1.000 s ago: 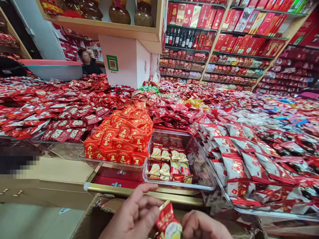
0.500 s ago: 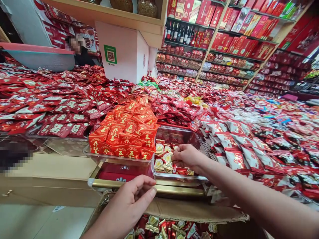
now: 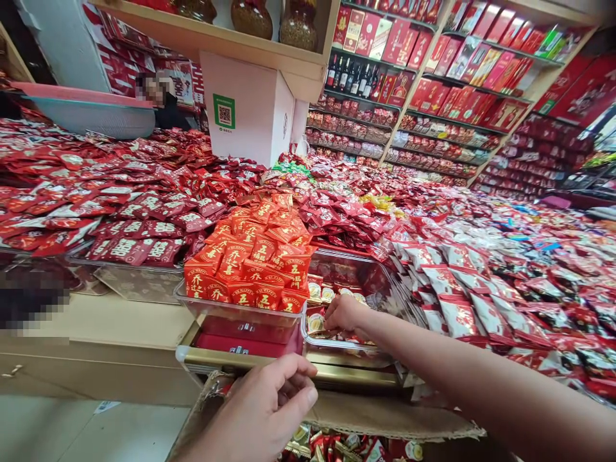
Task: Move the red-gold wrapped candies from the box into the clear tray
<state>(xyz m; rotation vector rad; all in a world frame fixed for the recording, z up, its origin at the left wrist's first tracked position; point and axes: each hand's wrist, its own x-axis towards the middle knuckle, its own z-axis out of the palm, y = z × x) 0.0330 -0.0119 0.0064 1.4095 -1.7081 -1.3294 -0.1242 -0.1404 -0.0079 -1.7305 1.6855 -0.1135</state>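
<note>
My right hand (image 3: 347, 314) reaches down into a clear plastic tray (image 3: 380, 273), fingers bent and closed on a gold-and-red wrapped candy among others there. The fingertips are partly hidden by the hand. Wrapped candies (image 3: 315, 321) with a round yellow-white print lie in rows on the tray's bottom. My left hand (image 3: 274, 404) hovers over a cardboard box (image 3: 385, 410), fingers curved, thumb apart from them, with nothing visible between. Inside the box are loose candies (image 3: 337, 446) in similar gold and red wrappers.
Left of the tray, a second tray holds heaped orange-red packets (image 3: 255, 256). White-and-red packets (image 3: 457, 308) are piled on the right. Red packets cover the long display behind. A white pillar (image 3: 245, 115) and shelves (image 3: 399, 90) stand beyond. A person (image 3: 168, 109) is at the back left.
My right hand has moved lower and nearer the tray's front left corner, over the candies. My left hand keeps its curved pose above the box. The view has shifted slightly.
</note>
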